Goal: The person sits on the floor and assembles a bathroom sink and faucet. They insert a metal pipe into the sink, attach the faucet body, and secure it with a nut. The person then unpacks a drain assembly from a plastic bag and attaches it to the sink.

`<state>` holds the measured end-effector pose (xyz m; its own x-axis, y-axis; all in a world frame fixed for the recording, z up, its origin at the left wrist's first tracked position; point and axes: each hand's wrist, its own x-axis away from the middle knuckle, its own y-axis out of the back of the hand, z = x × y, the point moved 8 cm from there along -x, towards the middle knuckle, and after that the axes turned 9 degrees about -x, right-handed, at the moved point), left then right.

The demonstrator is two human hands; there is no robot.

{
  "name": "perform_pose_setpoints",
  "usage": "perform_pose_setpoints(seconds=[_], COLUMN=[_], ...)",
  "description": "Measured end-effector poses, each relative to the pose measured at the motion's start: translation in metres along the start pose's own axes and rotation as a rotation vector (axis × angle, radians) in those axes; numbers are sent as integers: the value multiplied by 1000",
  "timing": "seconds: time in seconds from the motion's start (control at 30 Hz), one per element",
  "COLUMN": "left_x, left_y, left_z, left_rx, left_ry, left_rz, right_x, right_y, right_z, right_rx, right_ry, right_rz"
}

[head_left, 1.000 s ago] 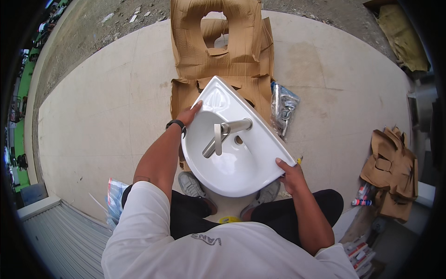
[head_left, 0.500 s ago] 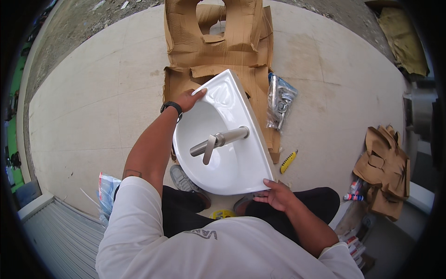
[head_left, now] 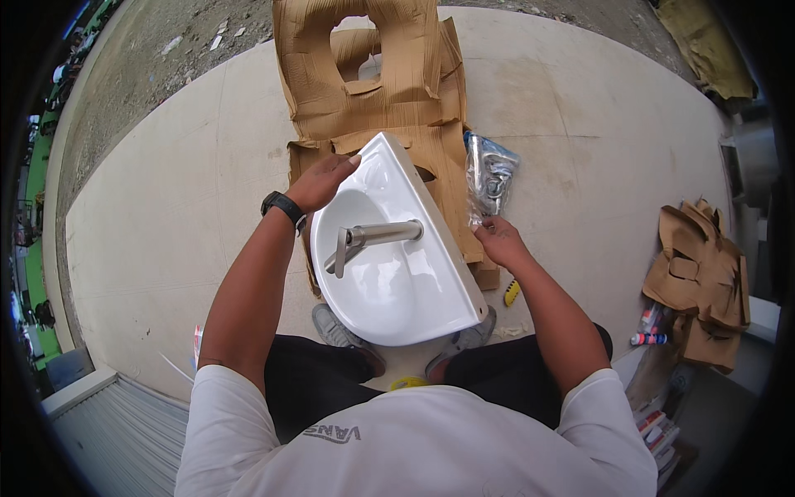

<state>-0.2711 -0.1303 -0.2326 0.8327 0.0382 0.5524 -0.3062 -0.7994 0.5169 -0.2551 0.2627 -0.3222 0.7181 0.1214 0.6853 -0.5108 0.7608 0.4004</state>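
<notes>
Left hand (head_left: 325, 182) clasps the rim of a white washbasin (head_left: 381, 302), thumb on top, while the right hand (head_left: 501, 242), fingers drawn together, meets the near end of a clear bag of metal fittings (head_left: 494, 178) along the right edge of flattened cardboard (head_left: 397, 112); whether it pinches the plastic cannot be told. The washbasin, bearing a metallic faucet (head_left: 385, 233), overlaps the cardboard's near edge. A yellow cutter (head_left: 512, 291) lies by its near right corner.

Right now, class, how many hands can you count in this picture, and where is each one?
2. The left hand is on the sink's far left rim; the right hand is at the near end of the plastic bag. No others show.
</notes>
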Motion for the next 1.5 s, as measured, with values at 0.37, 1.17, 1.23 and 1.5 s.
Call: perform_pose_setpoints(seconds=[0.37, 1.17, 1.23, 1.5], left_x=[94, 410, 423, 452], left_y=[-23, -17, -19, -56], left_z=[-63, -281, -288, -270], left_rx=[-169, -188, -221, -156], left_ry=[-2, -1064, -1034, -883], left_rz=[272, -599, -480, -463], right_x=[-89, 483, 517, 536], right_y=[-1, 96, 85, 79], right_z=[-49, 259, 258, 228], right_rx=[562, 247, 236, 236], right_ry=[-27, 1380, 1418, 1534], right_rz=[-499, -397, -380, -396])
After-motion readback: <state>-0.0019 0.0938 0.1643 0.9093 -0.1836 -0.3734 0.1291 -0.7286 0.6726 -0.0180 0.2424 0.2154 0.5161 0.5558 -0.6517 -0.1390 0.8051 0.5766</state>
